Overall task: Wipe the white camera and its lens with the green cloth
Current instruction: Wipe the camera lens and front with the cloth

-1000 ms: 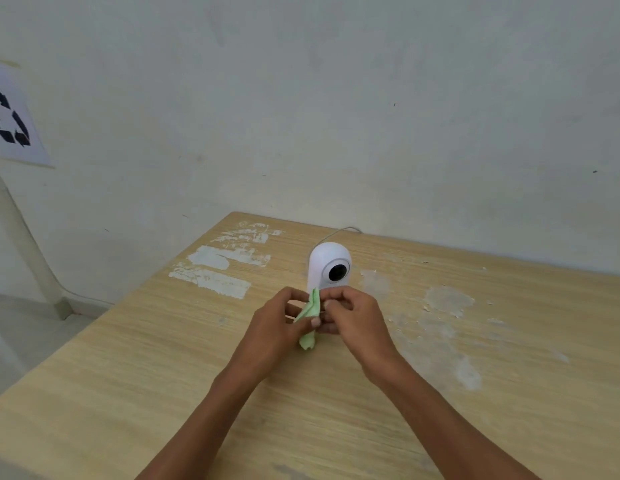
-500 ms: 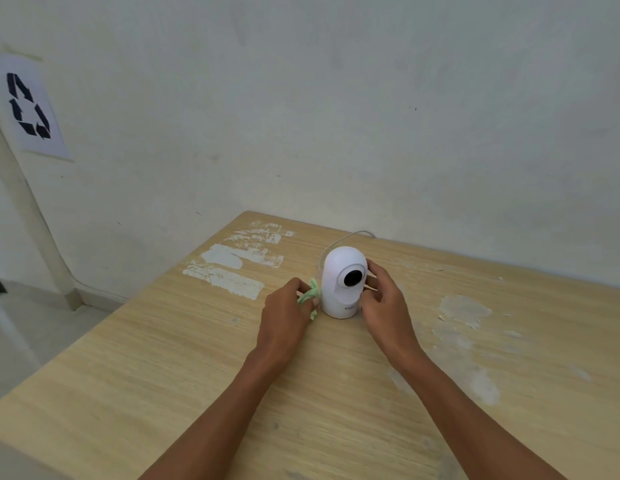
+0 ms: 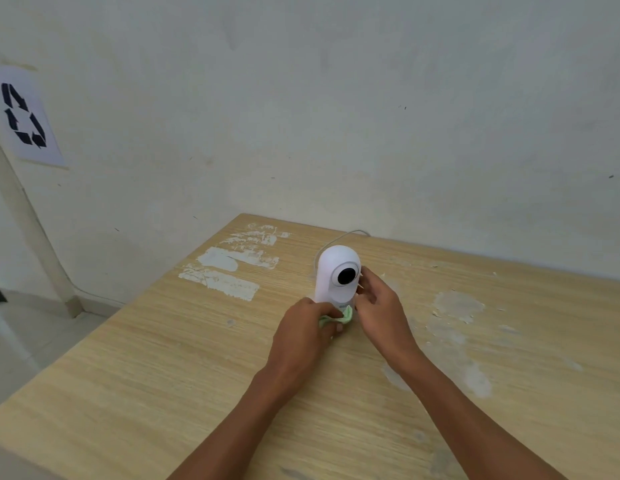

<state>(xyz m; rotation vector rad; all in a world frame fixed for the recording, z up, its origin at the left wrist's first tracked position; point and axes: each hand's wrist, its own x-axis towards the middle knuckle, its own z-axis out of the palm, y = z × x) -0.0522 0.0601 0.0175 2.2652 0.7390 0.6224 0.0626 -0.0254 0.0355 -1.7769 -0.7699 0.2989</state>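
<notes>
One head-worn wide-angle view only, looking forward and down from above the near edge of the tabletop (image 3: 163, 393). Faces the far wall (image 3: 336, 116), which fills the upper half. Close enough that both forearms enter from the bottom edge. Shares no ground with a second view.

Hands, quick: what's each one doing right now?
Left hand: closed on the crumpled green cloth, at the white domed camera's base.
Right hand: fingers loosely curled, steadying the camera's side.
</notes>
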